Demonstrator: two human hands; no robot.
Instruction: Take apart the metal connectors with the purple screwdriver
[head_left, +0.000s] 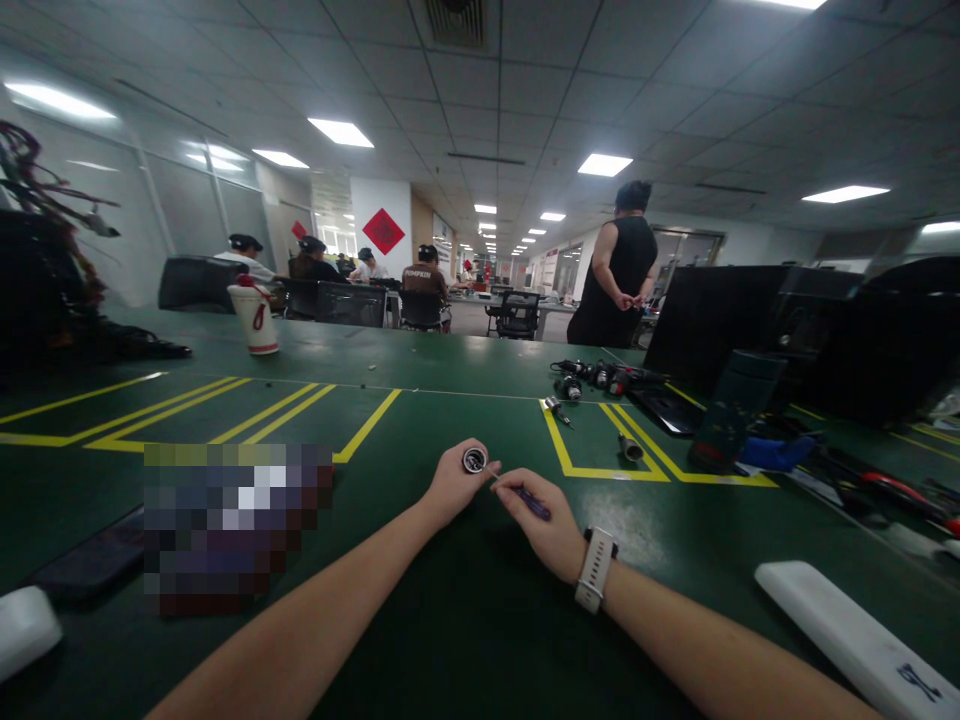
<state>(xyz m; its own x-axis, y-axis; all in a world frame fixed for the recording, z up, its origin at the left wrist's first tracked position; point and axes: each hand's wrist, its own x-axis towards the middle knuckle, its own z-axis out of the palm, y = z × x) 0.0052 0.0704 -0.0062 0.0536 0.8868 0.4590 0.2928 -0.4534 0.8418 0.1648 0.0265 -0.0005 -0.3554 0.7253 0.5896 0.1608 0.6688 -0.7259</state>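
My left hand [450, 488] is closed round a metal cylindrical connector [474, 461], its round open end facing up toward me. Small parts show inside the ring, too tiny to make out. In my right hand [546, 525] is a slim screwdriver [535, 506] with a dark purple handle, pinched by the fingers. Its thin shaft points left at the connector's rim; whether the tip touches it I cannot tell. Both hands are just above the green table [465, 620]. Off to the right lie a loose metal sleeve [630, 449] and a small connector piece [556, 408].
Several connectors [574, 385] lie farther back. A dark bottle [739, 410] and blue item [780, 453] stand right. A white block [847, 625] is near my right forearm. Left are a pixelated object [240, 530], a dark phone-like slab [94, 555] and a cup [255, 318].
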